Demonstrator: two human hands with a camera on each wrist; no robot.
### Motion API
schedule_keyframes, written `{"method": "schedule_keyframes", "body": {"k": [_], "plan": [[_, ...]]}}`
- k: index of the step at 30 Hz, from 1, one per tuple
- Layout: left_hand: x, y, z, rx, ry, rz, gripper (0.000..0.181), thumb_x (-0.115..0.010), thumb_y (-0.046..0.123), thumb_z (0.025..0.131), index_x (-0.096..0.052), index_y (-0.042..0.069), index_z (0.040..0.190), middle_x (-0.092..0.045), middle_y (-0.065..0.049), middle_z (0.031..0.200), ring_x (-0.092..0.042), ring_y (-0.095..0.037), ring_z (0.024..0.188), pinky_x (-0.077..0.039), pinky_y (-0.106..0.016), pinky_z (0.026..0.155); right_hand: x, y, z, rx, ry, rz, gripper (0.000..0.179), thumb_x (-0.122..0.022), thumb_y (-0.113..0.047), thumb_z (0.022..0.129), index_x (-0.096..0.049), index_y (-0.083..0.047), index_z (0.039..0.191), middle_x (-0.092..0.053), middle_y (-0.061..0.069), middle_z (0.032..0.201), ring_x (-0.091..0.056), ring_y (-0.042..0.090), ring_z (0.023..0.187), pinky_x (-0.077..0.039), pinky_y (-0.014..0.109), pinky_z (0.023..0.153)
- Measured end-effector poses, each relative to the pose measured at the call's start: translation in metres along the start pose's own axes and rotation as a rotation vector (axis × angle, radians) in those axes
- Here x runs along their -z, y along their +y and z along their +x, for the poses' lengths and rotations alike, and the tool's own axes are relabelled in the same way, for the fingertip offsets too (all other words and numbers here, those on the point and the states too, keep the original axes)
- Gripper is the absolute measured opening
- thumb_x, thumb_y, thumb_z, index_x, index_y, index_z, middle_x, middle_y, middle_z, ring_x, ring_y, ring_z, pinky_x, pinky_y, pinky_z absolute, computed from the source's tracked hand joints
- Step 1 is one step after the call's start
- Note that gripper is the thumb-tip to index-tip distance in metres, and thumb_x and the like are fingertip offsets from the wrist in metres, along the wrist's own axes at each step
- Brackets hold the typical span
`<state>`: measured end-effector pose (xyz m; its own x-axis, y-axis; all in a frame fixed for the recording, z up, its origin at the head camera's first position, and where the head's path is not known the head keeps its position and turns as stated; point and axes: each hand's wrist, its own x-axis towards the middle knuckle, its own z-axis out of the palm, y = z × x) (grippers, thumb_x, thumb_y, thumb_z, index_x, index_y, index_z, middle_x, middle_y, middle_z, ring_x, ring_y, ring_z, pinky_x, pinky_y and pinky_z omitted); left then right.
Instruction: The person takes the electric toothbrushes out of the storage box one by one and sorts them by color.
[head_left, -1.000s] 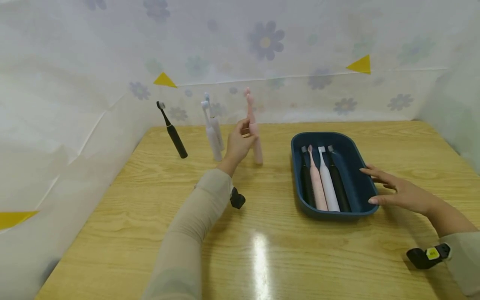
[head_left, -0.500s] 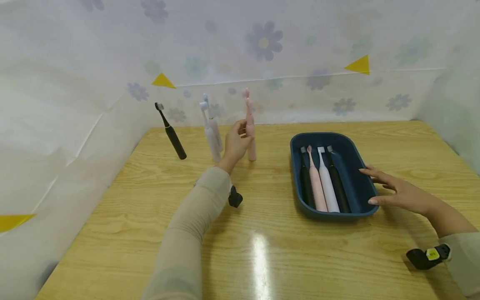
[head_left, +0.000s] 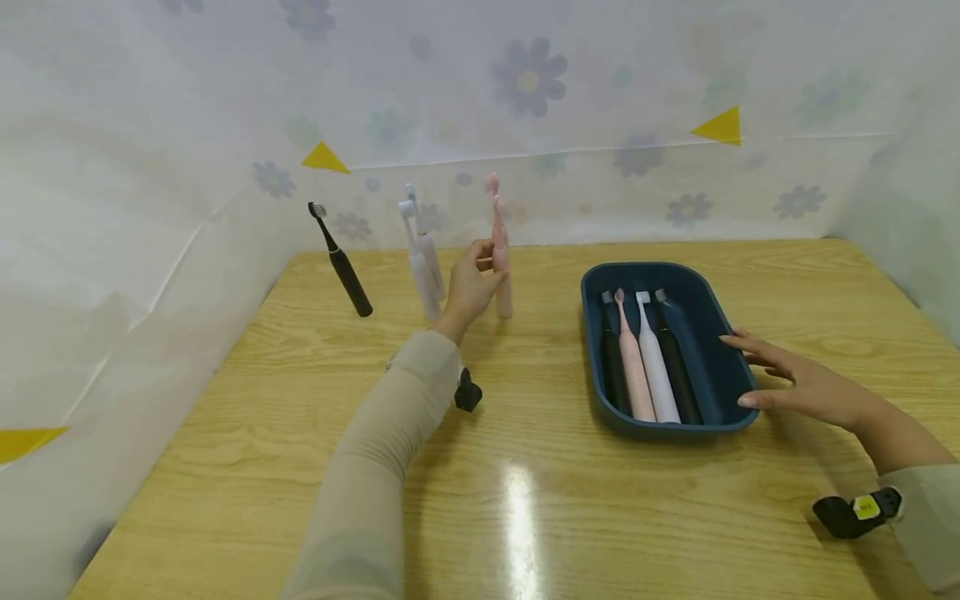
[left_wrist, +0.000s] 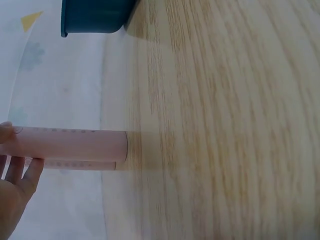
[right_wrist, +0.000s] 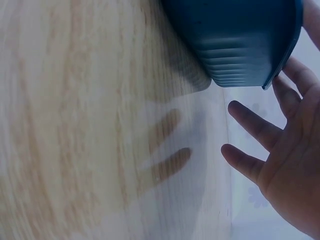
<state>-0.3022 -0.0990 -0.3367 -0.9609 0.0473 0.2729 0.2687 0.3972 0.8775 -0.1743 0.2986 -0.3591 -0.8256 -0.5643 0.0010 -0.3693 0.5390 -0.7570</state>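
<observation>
My left hand (head_left: 474,287) holds a pink electric toothbrush (head_left: 502,287) upright between thumb and fingers, its base at the tabletop. Right behind it stands a second pink toothbrush, whose handle (left_wrist: 80,165) shows along its edge in the left wrist view. At the right, my right hand (head_left: 817,392) rests its fingertips on the rim of a dark blue bin (head_left: 675,431), fingers spread and fairly straight. Inside the bin lie a pink toothbrush (head_left: 636,375), a white toothbrush (head_left: 657,375) and two black ones, side by side on its left.
Left of my left hand stand two white toothbrushes (head_left: 425,287), one behind the other. Farther left is an upright black toothbrush (head_left: 349,279). A flowered sheet (head_left: 600,75) with yellow triangles backs the wooden table (head_left: 570,517).
The pink toothbrush in my left hand has shifted slightly left and back, lining up in front of the other pink one. My right hand stays at the bin's rim.
</observation>
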Motion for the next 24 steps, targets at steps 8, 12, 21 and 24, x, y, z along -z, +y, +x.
{"method": "schedule_keyframes", "body": {"k": [8,12,21,24], "plan": [[0.0006,0.0005,0.0006,-0.001,-0.008,0.035,0.041,-0.061,0.003,0.079,-0.048,0.006,0.117,-0.052,-0.008,0.113,-0.05,-0.02,0.1,-0.044,-0.021,0.078,0.0001,-0.0026,-0.0002,-0.01,-0.004,-0.004,0.072,-0.054,-0.001,0.082,-0.013,-0.013,0.139,0.004,-0.015,0.14,-0.02,0.055,0.109,-0.026,0.063,0.075],[-0.0005,0.0015,0.0013,0.01,-0.007,0.028,0.043,-0.061,0.001,0.079,-0.046,0.005,0.119,-0.051,-0.009,0.113,-0.05,-0.02,0.1,-0.043,-0.021,0.079,0.0007,-0.0032,-0.0001,-0.017,-0.005,-0.005,0.072,-0.055,-0.002,0.081,-0.013,-0.013,0.139,0.003,-0.019,0.138,-0.02,0.055,0.11,-0.026,0.064,0.075],[-0.0016,-0.0002,0.0019,0.003,0.008,-0.029,0.041,-0.061,-0.003,0.077,-0.048,0.0,0.117,-0.054,-0.013,0.108,-0.052,-0.021,0.097,-0.042,-0.02,0.08,0.0007,-0.0008,0.001,0.001,-0.006,0.023,0.072,-0.055,0.0,0.081,-0.014,-0.011,0.139,0.003,-0.014,0.14,-0.018,0.055,0.109,-0.022,0.063,0.079],[-0.0019,-0.0014,0.0018,-0.011,0.017,-0.052,0.041,-0.061,-0.003,0.077,-0.048,-0.002,0.116,-0.055,-0.015,0.105,-0.052,-0.021,0.095,-0.042,-0.019,0.08,0.0008,-0.0002,0.0012,-0.004,-0.008,0.024,0.072,-0.055,0.0,0.081,-0.014,-0.011,0.139,0.004,-0.013,0.141,-0.019,0.055,0.109,-0.023,0.063,0.078]]}}
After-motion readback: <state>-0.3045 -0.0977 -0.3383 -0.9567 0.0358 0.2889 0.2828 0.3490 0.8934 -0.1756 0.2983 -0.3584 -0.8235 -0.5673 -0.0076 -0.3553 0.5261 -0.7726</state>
